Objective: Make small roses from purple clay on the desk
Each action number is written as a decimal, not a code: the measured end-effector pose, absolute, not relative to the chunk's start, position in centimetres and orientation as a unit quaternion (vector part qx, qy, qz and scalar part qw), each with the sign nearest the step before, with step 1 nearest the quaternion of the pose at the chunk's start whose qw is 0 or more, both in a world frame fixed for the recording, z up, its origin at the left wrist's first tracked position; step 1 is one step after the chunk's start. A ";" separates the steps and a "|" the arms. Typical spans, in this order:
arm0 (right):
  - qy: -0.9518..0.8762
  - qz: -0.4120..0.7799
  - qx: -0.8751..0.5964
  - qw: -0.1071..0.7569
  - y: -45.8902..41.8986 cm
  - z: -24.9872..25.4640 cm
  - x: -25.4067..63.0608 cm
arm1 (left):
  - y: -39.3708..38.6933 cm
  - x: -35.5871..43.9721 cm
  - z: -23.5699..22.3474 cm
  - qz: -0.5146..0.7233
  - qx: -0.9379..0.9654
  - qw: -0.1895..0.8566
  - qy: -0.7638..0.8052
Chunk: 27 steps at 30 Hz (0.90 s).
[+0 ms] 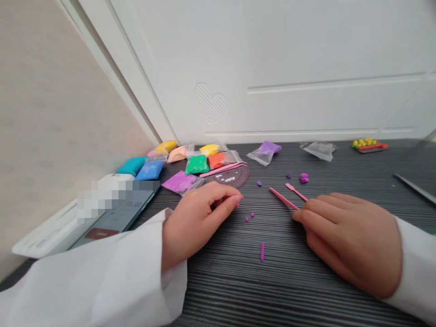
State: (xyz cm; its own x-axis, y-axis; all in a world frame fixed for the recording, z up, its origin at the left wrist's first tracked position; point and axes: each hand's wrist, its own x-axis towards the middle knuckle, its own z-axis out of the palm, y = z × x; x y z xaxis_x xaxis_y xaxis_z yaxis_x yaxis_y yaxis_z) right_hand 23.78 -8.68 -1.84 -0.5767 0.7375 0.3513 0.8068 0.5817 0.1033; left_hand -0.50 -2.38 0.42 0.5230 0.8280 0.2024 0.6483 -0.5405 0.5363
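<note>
My left hand (199, 218) rests on the dark striped table (272, 290) with its fingers curled together; what they pinch is hidden. My right hand (350, 238) is closed on a pink modelling tool (282, 198) whose tip points up and left. A second pink tool (295, 191) lies just beyond it. A thin purple clay roll (262, 251) lies between my hands, with small purple clay balls (250, 217) near my left fingertips. A crumpled purple clay lump (304, 177) sits farther back.
Several bags of coloured clay (195, 164) cluster at the back left beside a pink round ruler-like piece (231, 174). A phone (119, 211) lies at left. A purple clay bag (265, 152), an empty bag (320, 150) and a small clay model (368, 145) sit by the white wall.
</note>
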 end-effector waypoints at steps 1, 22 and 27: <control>-0.878 -0.123 -0.441 0.137 -8.7 -1.8 23.8 | -2.3 -0.5 0.5 0.223 0.848 0.196 0.439; -0.873 -0.092 -0.457 0.146 -8.7 -1.9 23.6 | -2.1 -0.4 0.4 0.222 0.847 0.207 0.436; -0.872 -0.085 -0.458 0.149 -8.8 -2.0 23.6 | -2.2 -0.2 0.5 0.224 0.843 0.200 0.446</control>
State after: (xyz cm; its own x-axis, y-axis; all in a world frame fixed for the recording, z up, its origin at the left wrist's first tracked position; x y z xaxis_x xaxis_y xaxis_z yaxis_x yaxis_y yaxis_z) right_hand 23.60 -8.75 -1.96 -0.5365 0.7735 0.3373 0.8241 0.5664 0.0120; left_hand -0.25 -2.22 0.49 0.5010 0.8421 0.1995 0.6634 -0.5217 0.5364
